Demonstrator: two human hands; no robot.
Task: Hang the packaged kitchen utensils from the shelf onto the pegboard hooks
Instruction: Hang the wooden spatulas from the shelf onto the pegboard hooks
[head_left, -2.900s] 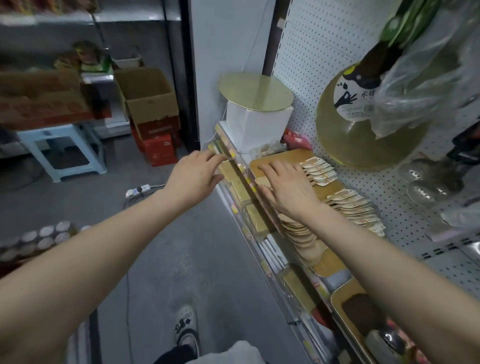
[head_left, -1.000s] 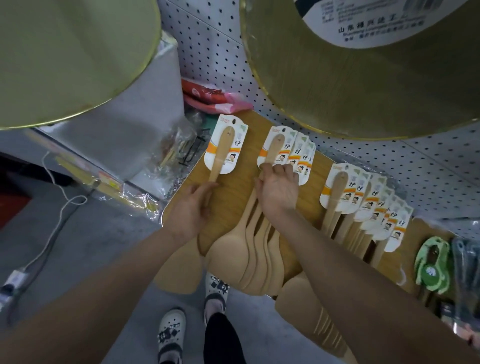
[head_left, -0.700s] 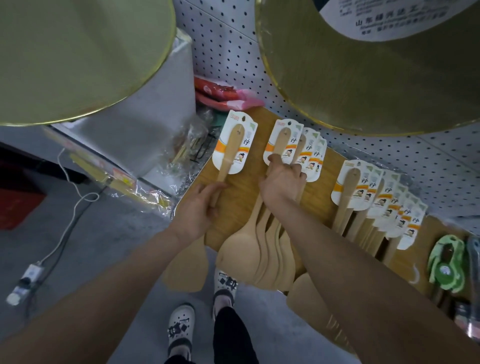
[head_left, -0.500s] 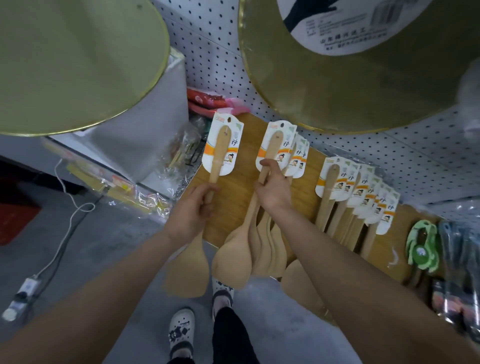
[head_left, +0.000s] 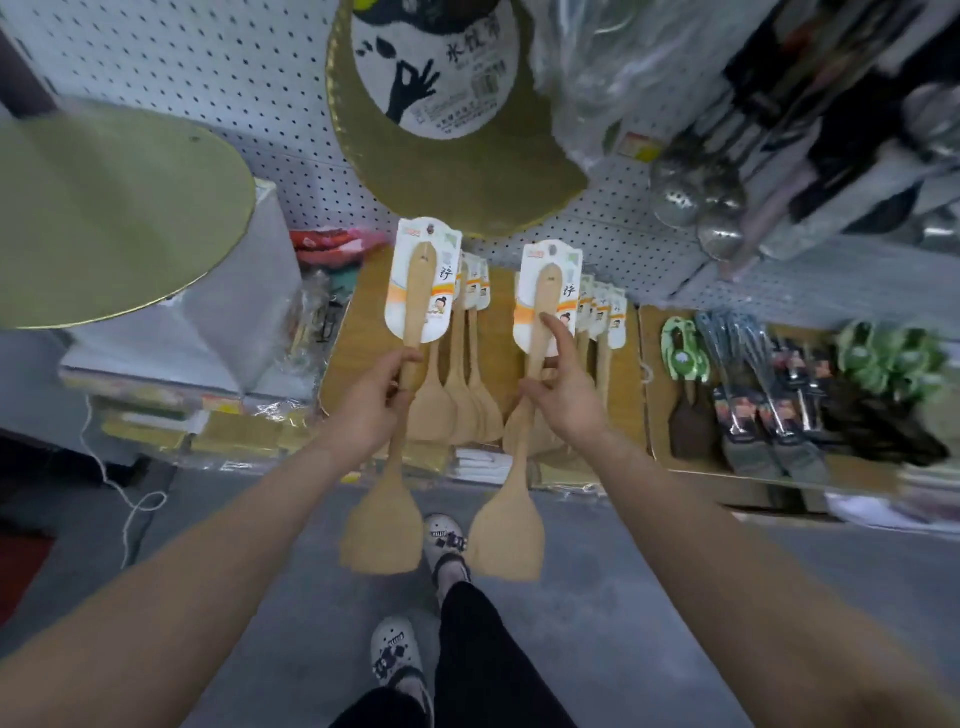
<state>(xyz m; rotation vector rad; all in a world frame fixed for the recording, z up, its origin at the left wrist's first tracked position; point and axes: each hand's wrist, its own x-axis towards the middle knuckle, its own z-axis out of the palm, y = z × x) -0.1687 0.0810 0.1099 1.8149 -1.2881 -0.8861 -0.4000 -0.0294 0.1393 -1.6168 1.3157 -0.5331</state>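
Fingers (head_left: 387, 387) of the left hand (head_left: 366, 410) curl round the handle of a carded wooden spatula (head_left: 400, 415) at frame centre; its blade hangs below the hand, over the grey floor (head_left: 597, 623), and its backing card rises above the hand toward the pegboard (head_left: 208, 78). Right hand (head_left: 563, 397): thumb and lower fingers clasp the handle of a second carded spatula (head_left: 524, 431), while one finger lies extended along its card. Both spatulas are held upright, side by side and apart, in front of the wooden shelf board (head_left: 358, 322). On that board, behind each held spatula, lie further carded spatulas (head_left: 470, 374) in two overlapping rows. Right of centre, green-handled tools (head_left: 680, 358) and packaged whisks (head_left: 748, 364) lie on the adjoining shelf. Upper centre: a round gold board (head_left: 467, 171) with a printed label hangs on the pegboard. Upper right: metal ladles (head_left: 696, 202). Left: a second gold disc (head_left: 104, 208) rests on a white box (head_left: 244, 312).
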